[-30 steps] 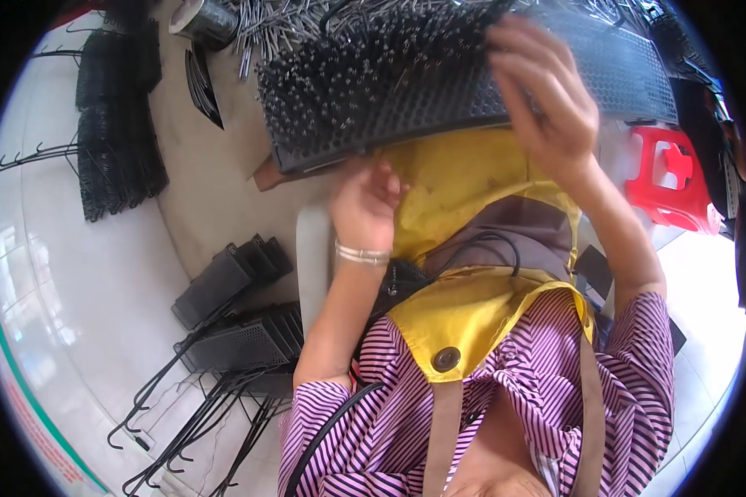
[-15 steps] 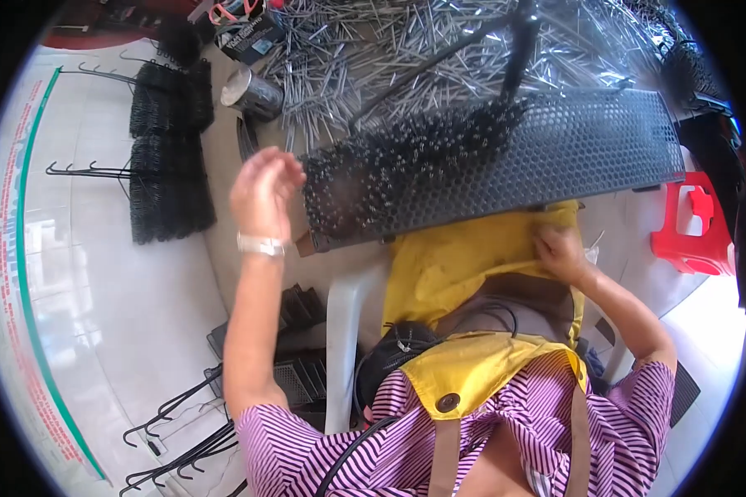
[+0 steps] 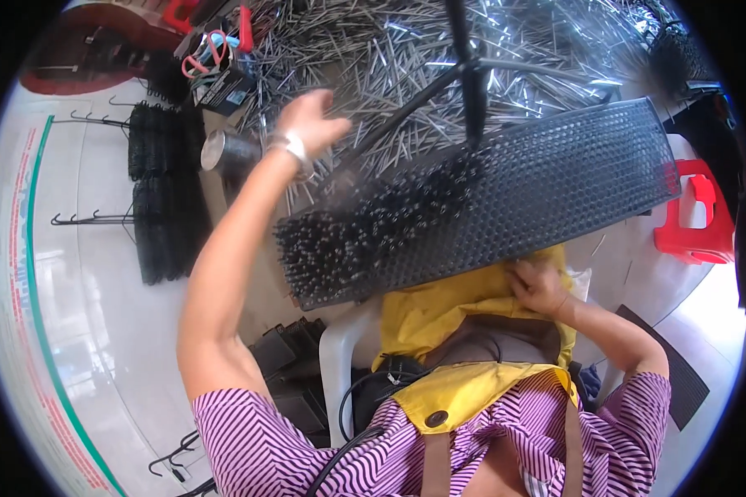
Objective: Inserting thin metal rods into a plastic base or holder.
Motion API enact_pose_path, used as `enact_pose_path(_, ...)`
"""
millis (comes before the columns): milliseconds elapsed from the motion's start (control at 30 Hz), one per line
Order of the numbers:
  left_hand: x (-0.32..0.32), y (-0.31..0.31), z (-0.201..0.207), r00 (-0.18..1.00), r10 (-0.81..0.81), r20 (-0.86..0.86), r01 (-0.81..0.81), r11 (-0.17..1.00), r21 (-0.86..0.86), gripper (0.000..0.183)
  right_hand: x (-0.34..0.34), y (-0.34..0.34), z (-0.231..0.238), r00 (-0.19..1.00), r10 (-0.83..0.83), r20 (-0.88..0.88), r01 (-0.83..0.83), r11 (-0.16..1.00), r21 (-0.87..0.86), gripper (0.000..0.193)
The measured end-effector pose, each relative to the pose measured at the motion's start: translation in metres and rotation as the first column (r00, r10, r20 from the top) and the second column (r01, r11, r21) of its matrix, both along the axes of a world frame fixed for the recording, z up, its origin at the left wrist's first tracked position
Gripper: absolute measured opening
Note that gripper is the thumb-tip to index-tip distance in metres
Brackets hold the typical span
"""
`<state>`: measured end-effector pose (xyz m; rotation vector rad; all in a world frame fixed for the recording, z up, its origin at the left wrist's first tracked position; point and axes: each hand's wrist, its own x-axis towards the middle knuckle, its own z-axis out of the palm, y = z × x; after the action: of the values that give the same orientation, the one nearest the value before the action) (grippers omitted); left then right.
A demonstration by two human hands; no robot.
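My left hand (image 3: 313,123) is above the near edge of a big pile of thin silvery metal rods (image 3: 373,58). Its thumb stands apart from the fingers, and I see nothing in it. Across my lap slants a long dark panel (image 3: 580,174) full of round holes. Short dark rods (image 3: 331,261) stand close together in its left part; bare holes show on the right. Below the panel, my right hand (image 3: 540,287) lies against the yellow apron (image 3: 439,302) with curled fingers. What they hold, if anything, is hidden.
A black metal bar frame (image 3: 471,91) rises over the panel's far edge. Left of the pile are a metal can (image 3: 224,153) and pink-handled scissors (image 3: 215,54). Black bundles (image 3: 162,141) with hooks lie further left. A red stool (image 3: 692,215) stands right, a white chair arm (image 3: 340,356) below.
My left hand has moved from the panel's left end forward and right, over the rods. The panel appears lower and more tilted, partly because the view has shifted. My right hand stays at the apron.
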<state>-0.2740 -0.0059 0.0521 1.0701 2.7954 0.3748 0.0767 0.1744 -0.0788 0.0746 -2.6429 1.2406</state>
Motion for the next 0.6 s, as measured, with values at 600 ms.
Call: enact_pose_path(600,-0.091,0.121,-0.102,0.989,0.136,0.066,-0.102,0.924,-0.369,0.062,0.004,-0.020,-0.027,0.986,0.035,-0.161,-0.062,0.983,-0.171,0.017)
